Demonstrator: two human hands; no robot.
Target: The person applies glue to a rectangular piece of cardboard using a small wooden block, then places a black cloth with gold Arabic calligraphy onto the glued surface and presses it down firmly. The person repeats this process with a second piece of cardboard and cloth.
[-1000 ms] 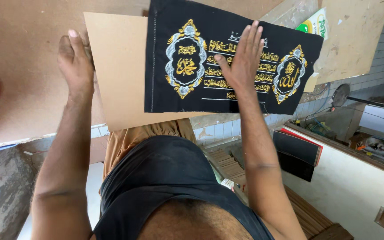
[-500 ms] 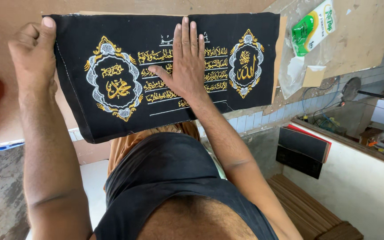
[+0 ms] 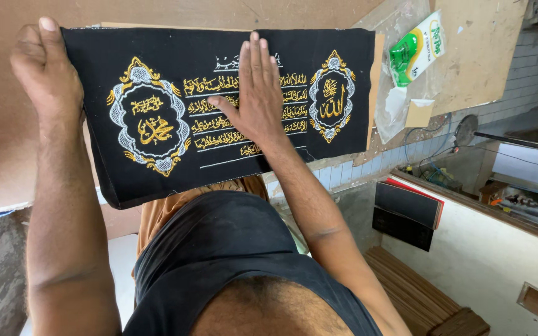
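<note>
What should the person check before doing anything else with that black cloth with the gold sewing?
1. Left hand grips the cloth's left edge: ok.
2. Right hand lies flat on the cloth's middle: ok.
3. Cloth covers the board beneath: not ok, a strip of board shows along the right side.
4. Cloth fully on the table: not ok, its near edge hangs over.
5. Cloth smooth, no creases: ok where visible.
6. Cloth stuck down: cannot tell.
</note>
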